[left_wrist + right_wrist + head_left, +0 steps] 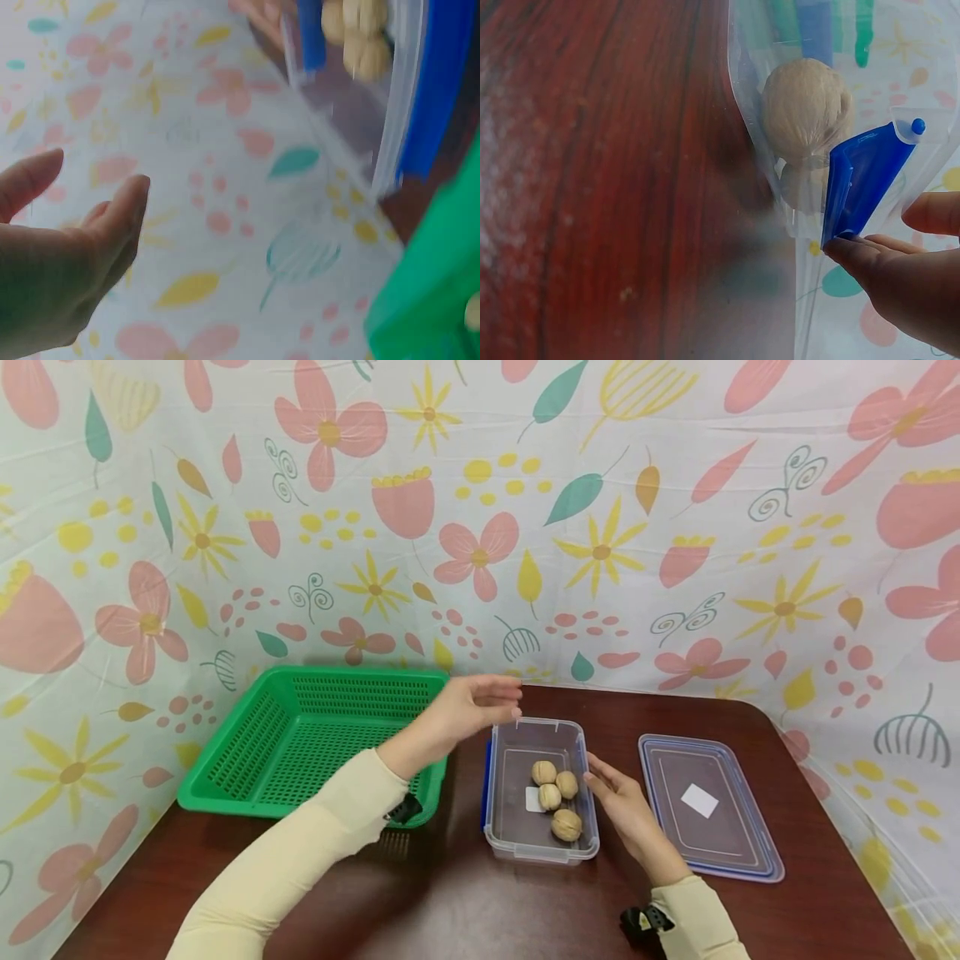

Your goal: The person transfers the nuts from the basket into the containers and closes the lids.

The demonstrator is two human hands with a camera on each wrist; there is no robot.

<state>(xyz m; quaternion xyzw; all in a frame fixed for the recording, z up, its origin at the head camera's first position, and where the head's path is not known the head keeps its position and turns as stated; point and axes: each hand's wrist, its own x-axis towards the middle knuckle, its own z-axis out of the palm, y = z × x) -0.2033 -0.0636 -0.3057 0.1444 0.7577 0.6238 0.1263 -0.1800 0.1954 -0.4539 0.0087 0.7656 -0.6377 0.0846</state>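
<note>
A clear plastic container with blue side latches stands on the table, several walnuts lying inside. Beside its right wall, my right hand touches the blue latch with its fingertips, the thumb held apart. My left hand is raised near the container's far left corner, fingers extended and holding nothing. To the left sits a green plastic basket, partly covered by the left arm. At the edge of the left wrist view, part of a walnut shows against the basket.
The container's clear lid with a blue seal lies flat on the table at the right. A floral sheet hangs behind and along both sides of the dark wooden table.
</note>
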